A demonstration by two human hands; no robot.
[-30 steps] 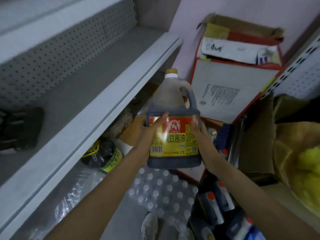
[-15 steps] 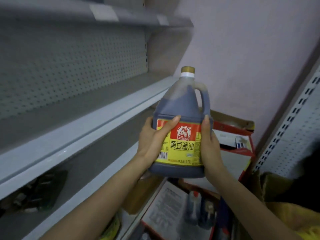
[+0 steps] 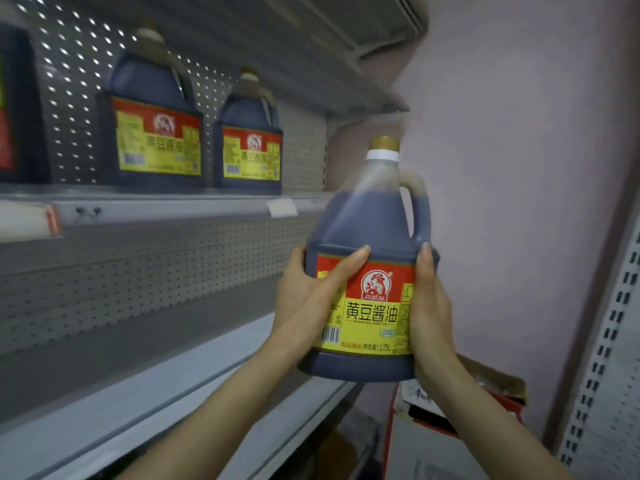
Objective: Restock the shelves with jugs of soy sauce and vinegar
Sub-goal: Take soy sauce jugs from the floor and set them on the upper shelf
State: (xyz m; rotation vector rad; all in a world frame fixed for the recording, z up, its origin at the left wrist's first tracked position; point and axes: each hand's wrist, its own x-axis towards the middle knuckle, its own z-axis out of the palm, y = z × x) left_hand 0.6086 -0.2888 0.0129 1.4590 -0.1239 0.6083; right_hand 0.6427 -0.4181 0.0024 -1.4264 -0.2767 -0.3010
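Observation:
A dark soy sauce jug point(image 3: 372, 237) with a gold cap and a red and yellow label is held upright in the air, in front of the right end of the shelves. My left hand point(image 3: 311, 296) grips its left side, thumb across the label. My right hand point(image 3: 431, 306) grips its right side. Up on the grey upper shelf point(image 3: 166, 202) stand two matching jugs, one point(image 3: 156, 123) at the left and a second point(image 3: 251, 136) further right. The dark edge of another jug point(image 3: 17, 109) shows at the far left. Right of the second jug the shelf is bare.
A grey lower shelf point(image 3: 173, 382) runs under my arms. The pink wall point(image 3: 519, 168) closes the right end. A red and white carton point(image 3: 450, 427) stands on the floor below the jug. A perforated shelf upright point(image 3: 602, 375) rises at the far right.
Both hands have lifted the jug from down near the floor boxes up past the lower shelf. My view has risen with it, and the upper shelf with its jugs has come into sight.

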